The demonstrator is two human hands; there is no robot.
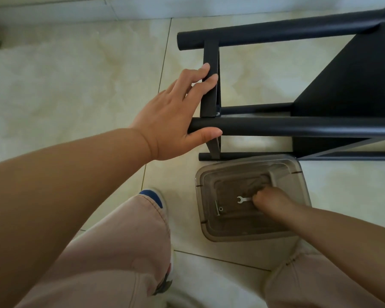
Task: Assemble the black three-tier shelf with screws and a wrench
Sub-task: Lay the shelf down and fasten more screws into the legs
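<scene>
shelf (298,126) lies sideways, legs pointing left; left hand (173,121) grips it, right hand (269,200) pinches wrench (242,199).

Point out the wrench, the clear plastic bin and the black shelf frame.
wrench (242,199), head view, its open jaw end.
clear plastic bin (203,227), head view, left rim.
black shelf frame (298,126), head view, near tube.

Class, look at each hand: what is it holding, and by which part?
The right hand grips the small wrench by its handle end, inside the clear plastic bin. The left hand holds the black shelf frame at its end crossbar.
</scene>
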